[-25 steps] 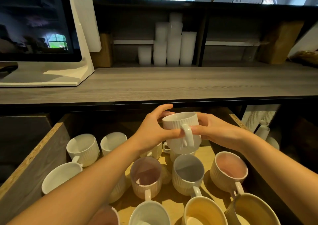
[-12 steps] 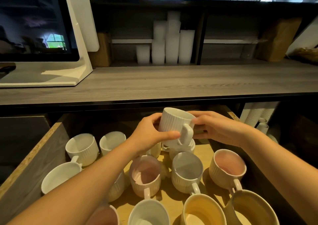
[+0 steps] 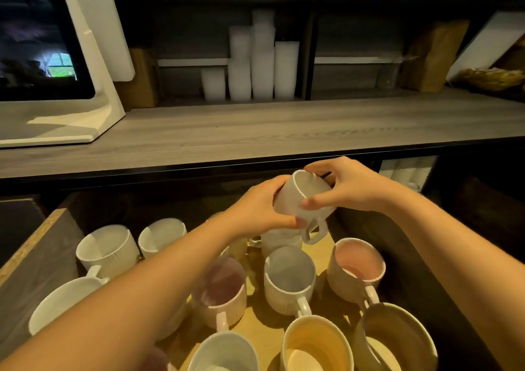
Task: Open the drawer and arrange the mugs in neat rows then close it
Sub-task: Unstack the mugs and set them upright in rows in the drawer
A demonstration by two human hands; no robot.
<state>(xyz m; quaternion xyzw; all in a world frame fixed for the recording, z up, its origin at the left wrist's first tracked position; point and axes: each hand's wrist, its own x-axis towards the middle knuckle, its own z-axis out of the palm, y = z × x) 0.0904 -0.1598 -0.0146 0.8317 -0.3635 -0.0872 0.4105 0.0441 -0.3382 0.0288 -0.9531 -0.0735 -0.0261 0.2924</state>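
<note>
The drawer (image 3: 34,245) stands pulled open below the counter, with several ribbed mugs on its wooden floor. Both hands hold one white ribbed mug (image 3: 301,197) in the air above the drawer's back middle, tipped with its mouth away from me and its handle pointing down toward me. My left hand (image 3: 258,208) grips its left side and bottom. My right hand (image 3: 343,186) grips its right side and rim. Under it stands another white mug (image 3: 281,238), partly hidden. A pink-lined mug (image 3: 356,265), a grey-white mug (image 3: 288,277) and a purple-lined mug (image 3: 218,288) stand nearer.
Two white mugs (image 3: 109,247) stand at the drawer's left back. A yellow-lined mug (image 3: 315,345) and others sit at the front. The grey counter (image 3: 255,132) overhangs the drawer's back. A screen on a white stand (image 3: 54,58) is on its left; stacked white cups (image 3: 255,66) are behind.
The held mug has risen and tipped over, from upright to mouth facing away, with its handle swung downward. Both hands moved up and back with it.
</note>
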